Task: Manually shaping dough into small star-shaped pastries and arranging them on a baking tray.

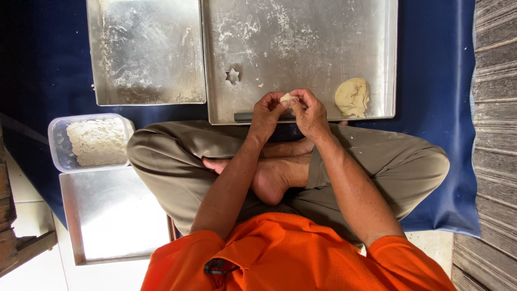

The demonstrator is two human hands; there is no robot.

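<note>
Seen from above: seated cross-legged on a blue mat [431, 108], orange shirt [291, 253] cut off at the bottom edge, face out of view. Left hand [266, 116] and right hand [309, 113] raised together, fingertips touching, each grip pinching one small piece of pale dough [287, 97] between them; most of that piece hidden by the fingers, shape hard to make out. Just beyond the grip, a large floured metal tray [301, 32], top edge cut off. On it, right of the grip, a lump of dough [353, 97]; left of the grip and a little farther, a small star-shaped cutter [232, 76]; directly under the hands, a dark rod [250, 116], partly covered. Farther left, a second floured tray [145, 54]. Nearer and far left, a clear plastic tub of flour [97, 141], touching a third tray [113, 215], part-hidden by a knee. Weathered planks [495, 108] beyond the mat's right edge.
</note>
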